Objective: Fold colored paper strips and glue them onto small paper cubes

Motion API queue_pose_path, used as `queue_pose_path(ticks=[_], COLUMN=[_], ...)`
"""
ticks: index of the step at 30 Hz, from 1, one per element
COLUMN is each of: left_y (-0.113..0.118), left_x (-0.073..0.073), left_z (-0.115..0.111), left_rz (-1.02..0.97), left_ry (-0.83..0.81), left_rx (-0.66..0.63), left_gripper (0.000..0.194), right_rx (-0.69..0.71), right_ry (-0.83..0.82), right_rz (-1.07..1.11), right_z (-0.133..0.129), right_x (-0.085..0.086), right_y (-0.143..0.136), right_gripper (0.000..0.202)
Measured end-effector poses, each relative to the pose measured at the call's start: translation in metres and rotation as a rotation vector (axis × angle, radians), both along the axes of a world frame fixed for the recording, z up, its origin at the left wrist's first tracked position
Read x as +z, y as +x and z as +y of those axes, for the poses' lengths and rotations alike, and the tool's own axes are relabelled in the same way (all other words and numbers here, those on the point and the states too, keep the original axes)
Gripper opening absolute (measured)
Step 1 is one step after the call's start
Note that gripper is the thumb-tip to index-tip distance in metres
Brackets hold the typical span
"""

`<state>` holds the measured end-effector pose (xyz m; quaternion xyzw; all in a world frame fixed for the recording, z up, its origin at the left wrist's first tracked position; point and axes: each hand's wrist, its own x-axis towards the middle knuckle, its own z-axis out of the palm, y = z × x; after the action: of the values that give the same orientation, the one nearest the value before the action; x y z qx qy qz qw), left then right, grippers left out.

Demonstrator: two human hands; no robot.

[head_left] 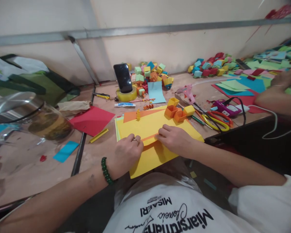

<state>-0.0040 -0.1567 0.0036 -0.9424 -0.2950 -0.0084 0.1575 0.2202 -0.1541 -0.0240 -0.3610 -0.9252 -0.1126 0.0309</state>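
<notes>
Left hand, right hand pinch orange strip; uneven pull could skew it. Overhanging yellow sheet might slip.

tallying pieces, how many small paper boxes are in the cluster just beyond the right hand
4: a yellow box at the back, an orange box at left, another orange box in front, a second yellow box at right. More could be hidden behind.

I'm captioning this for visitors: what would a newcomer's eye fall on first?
The bright yellow paper under the left hand and right hand, in the middle, would likely catch the eye first. Then come a heap of small colourful cubes at the back and another heap to its right. A dark phone stands left of the first heap.
</notes>
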Motion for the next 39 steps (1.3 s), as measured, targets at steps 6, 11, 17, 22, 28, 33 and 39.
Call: queue_pose_path(ticks=[6, 11, 17, 22, 28, 33, 39], left_y=[-0.002, -0.002, -0.007, -0.009, -0.01, -0.009, -0.008], left_x=[-0.003, -0.003, 0.003, 0.003, 0.003, 0.001, -0.004], left_z=[0.004, 0.006, 0.015, 0.021, 0.022, 0.022, 0.022], left_rz=[-0.062, -0.156, -0.292, -0.346, -0.358, -0.373, -0.415], left_ry=[-0.147, -0.297, -0.552, -0.692, -0.706, -0.724, -0.705], left_rx=[0.053, 0.114, 0.238, 0.334, 0.339, 0.357, 0.289], left_gripper=[0.019, 0.027, 0.027, 0.022, 0.017, 0.015, 0.023], right_rx=[-0.05, -0.074, -0.149, -0.313, -0.367, -0.392, -0.4], right_ry=[-0.072, -0.209, -0.584, -0.695, -0.668, -0.705, -0.687], right_rz=[0.088, 0.248, 0.695, 0.903, 0.925, 0.919, 0.857], right_z=[-0.003, 0.002, 0.015, 0.018, 0.017, 0.018, 0.019], right_x=[-0.012, -0.008, -0.007, -0.009, -0.009, -0.006, -0.004], right_y=[0.005, 0.015, 0.027, 0.025, 0.018, 0.018, 0.019], right_gripper=[0.018, 0.026, 0.02, 0.012, 0.008, 0.01, 0.008])
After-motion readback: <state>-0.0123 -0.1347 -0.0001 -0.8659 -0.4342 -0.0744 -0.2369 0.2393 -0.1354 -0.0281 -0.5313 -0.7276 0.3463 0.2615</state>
